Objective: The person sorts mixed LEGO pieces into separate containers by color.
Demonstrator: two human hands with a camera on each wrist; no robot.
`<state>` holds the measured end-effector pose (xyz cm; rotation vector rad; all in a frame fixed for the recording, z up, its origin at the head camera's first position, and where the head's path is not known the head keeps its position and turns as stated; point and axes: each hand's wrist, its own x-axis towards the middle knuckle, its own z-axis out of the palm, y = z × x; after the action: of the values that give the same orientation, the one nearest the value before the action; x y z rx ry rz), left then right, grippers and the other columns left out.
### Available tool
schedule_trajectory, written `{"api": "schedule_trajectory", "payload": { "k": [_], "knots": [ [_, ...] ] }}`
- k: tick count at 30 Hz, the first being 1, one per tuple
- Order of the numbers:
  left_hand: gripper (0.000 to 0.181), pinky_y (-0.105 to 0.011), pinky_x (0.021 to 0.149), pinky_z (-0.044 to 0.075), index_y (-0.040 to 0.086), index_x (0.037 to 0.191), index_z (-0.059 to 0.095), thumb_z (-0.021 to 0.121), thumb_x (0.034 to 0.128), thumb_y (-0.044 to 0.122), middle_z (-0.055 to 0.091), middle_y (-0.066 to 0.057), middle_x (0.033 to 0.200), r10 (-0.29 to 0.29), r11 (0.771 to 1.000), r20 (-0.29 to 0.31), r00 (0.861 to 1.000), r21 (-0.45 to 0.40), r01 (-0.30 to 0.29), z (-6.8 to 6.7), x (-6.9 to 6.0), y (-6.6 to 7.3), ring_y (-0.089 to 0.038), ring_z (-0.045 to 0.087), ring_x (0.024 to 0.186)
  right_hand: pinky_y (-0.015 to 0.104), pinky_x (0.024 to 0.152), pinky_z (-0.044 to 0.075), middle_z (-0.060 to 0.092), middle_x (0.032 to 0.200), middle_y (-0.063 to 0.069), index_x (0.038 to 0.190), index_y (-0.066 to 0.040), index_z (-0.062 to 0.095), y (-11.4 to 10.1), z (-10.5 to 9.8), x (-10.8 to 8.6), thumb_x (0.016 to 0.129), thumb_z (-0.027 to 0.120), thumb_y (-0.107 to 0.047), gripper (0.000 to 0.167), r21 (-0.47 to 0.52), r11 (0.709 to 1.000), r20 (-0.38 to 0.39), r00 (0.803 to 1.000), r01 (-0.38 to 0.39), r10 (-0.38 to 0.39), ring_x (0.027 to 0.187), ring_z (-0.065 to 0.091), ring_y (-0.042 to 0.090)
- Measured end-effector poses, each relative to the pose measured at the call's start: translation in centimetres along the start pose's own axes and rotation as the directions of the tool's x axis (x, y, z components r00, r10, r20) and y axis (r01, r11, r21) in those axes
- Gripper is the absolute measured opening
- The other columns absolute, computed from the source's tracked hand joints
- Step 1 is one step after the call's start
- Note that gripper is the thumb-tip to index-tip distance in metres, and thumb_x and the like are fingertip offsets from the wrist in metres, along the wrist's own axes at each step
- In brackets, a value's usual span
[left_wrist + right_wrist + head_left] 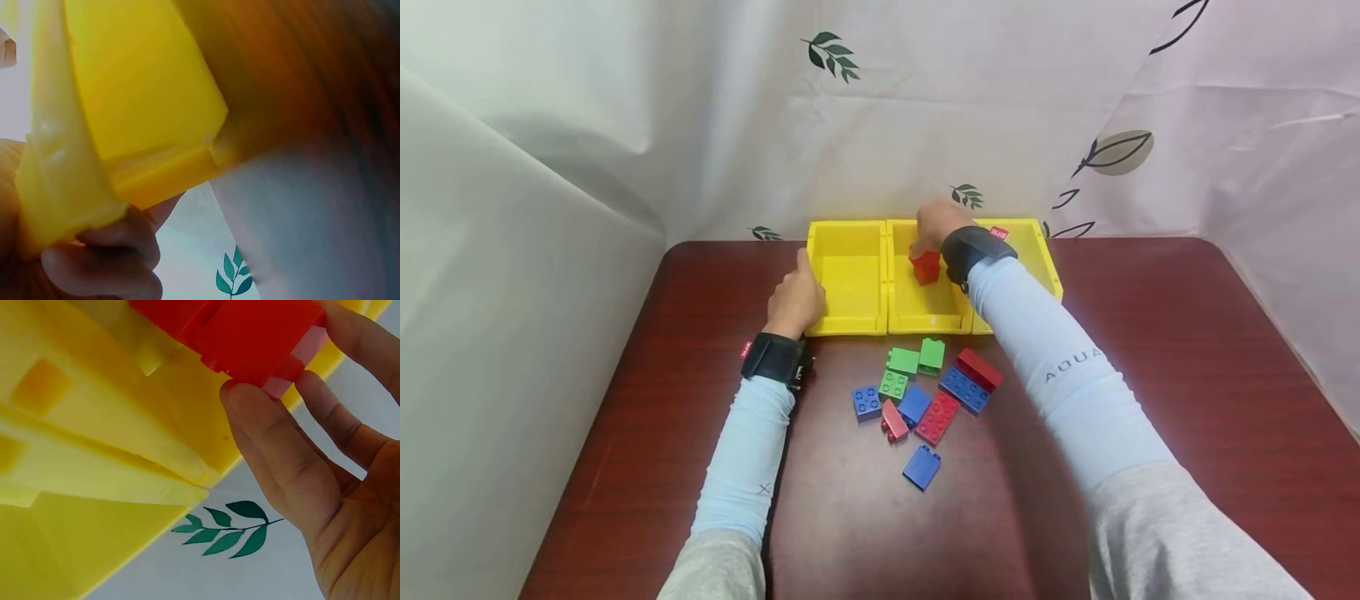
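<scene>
Three yellow bins stand side by side: a left bin [850,327], a middle bin [917,323] and a right bin [1051,271]. My left hand [795,302] grips the outer wall of the left bin, its fingers curled under the edge in the left wrist view. Over the middle bin, my right hand [938,225] pinches a red toy brick [265,337] between thumb and fingers. Another red brick [170,314] adjoins it in the right wrist view; whether the two are joined I cannot tell. My right wrist and forearm partly hide the right bin.
Several loose bricks lie on the dark red table [700,317] before the bins, among them a green brick [902,361], a blue brick [922,467], a long red brick [937,417] and a long blue brick [965,390]. A white curtain [730,125] hangs behind.
</scene>
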<state>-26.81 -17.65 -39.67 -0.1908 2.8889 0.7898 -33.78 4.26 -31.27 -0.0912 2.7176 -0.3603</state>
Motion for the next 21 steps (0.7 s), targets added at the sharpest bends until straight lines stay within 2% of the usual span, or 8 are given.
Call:
{"api": "schedule_trajectory", "payload": {
  "k": [8, 11, 15, 19, 21],
  "knots": [
    [0.06, -0.043, 0.076, 0.048, 0.012, 0.151, 0.012, 0.043, 0.0997, 0.014, 0.055, -0.019, 0.106, -0.002, 1.0, 0.013, 1.0, 0.012, 0.001, -0.2, 0.1, -0.1, -0.035, 0.057, 0.084, 0.038, 0.095, 0.049, 0.062, 0.11, 0.012, 0.125, -0.004, 0.06, 0.0, 0.2, -0.1, 0.087, 0.075, -0.023, 0.046, 0.067, 0.998, -0.012, 1.0, -0.02, 0.021, 0.098, 0.058, 0.03],
    [0.059, -0.043, 0.076, 0.048, 0.011, 0.151, 0.012, 0.042, 0.0999, 0.014, 0.055, -0.019, 0.106, 0.004, 1.0, 0.012, 1.0, 0.011, -0.004, -0.2, 0.3, -0.1, -0.035, 0.056, 0.084, 0.037, 0.095, 0.049, 0.063, 0.109, 0.011, 0.125, -0.005, 0.061, -0.2, 0.2, -0.1, 0.086, 0.075, -0.025, 0.046, 0.046, 0.999, -0.02, 1.0, -0.014, 0.015, 0.097, 0.059, 0.029],
    [0.058, -0.043, 0.077, 0.048, 0.012, 0.151, 0.014, 0.042, 0.1001, 0.015, 0.055, -0.018, 0.105, 0.004, 1.0, 0.008, 1.0, 0.002, -0.004, -0.2, 0.3, -0.1, -0.035, 0.056, 0.084, 0.035, 0.091, 0.048, 0.062, 0.104, 0.011, 0.121, -0.005, 0.062, -0.6, 0.1, -0.3, 0.088, 0.073, -0.03, 0.043, -0.013, 0.999, -0.017, 0.999, 0.034, -0.034, 0.094, 0.058, 0.029],
    [0.058, -0.044, 0.077, 0.048, 0.012, 0.151, 0.013, 0.042, 0.1002, 0.015, 0.055, -0.018, 0.105, 0.005, 1.0, 0.008, 1.0, 0.003, -0.005, -0.2, 0.3, -0.2, -0.035, 0.056, 0.085, 0.036, 0.086, 0.048, 0.061, 0.102, 0.013, 0.116, -0.004, 0.06, -1.0, -0.6, -1.1, 0.091, 0.068, -0.033, 0.039, -0.01, 0.995, -0.022, 0.995, 0.095, -0.095, 0.094, 0.058, 0.031],
    [0.059, -0.044, 0.078, 0.048, 0.012, 0.151, 0.013, 0.042, 0.0999, 0.014, 0.055, -0.018, 0.105, 0.005, 1.0, 0.012, 1.0, 0.006, -0.005, -0.2, 0.2, -0.1, -0.035, 0.056, 0.085, 0.039, 0.086, 0.048, 0.061, 0.106, 0.013, 0.115, -0.004, 0.06, -1.0, -1.1, -1.8, 0.092, 0.066, -0.035, 0.039, -0.029, 0.988, -0.044, 0.987, 0.153, -0.154, 0.095, 0.057, 0.032]
  ]
}}
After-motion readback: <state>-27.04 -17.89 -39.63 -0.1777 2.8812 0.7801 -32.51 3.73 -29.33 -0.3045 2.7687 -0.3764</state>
